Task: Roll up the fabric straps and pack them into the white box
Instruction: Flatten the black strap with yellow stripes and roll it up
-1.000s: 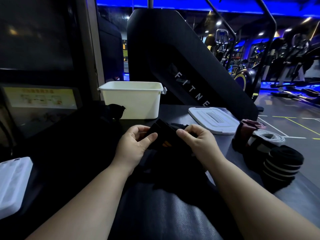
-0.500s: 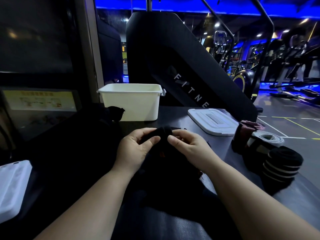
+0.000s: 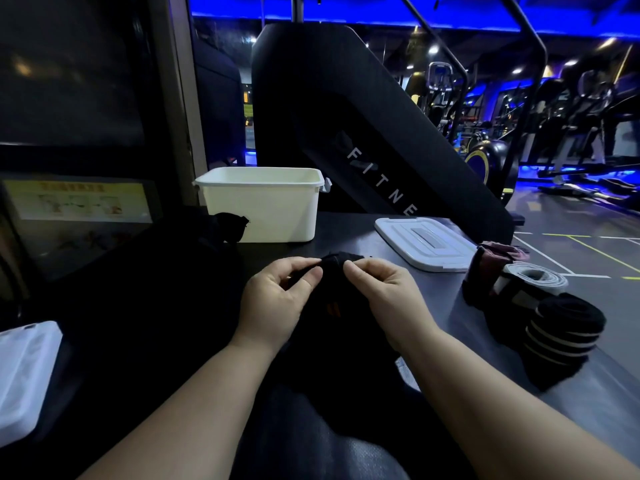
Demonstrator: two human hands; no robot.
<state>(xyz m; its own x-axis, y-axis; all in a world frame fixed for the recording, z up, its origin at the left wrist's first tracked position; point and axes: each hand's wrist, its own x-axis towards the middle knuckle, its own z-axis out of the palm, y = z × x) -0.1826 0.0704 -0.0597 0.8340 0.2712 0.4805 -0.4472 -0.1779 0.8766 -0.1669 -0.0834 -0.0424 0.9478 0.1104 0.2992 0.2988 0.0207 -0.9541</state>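
Grip first: both hands are closed in a pinch on the same thing. The rolled end of a black strap [image 3: 334, 268] is nipped between thumb and fingertips of the left hand [image 3: 273, 299] and the right hand [image 3: 384, 292], one at each side of the roll, thumbs nearly meeting.

The strap is held on the near side of the white box [image 3: 263, 206], a touch to its right. Its loose tail is draped away from the box toward the person, so the long axis is pointed roughly at the box and the roll is set crosswise. The left hand is placed nearer the box, so the drop-in is probably best led from that side once the tail is wound up.

Count:
- one strap in the grip
- three finished rolls parked well right of the box: a dark red roll [image 3: 491, 258], a white roll [image 3: 533, 280] and a striped black roll [image 3: 568, 327]
- one box
- one lid [image 3: 426, 247], laid flat on the tabletop [image 3: 346, 233] just right of the box

A dark scrap [image 3: 230, 226] is seen against the box's left front corner; whether it's a strap can't be told.
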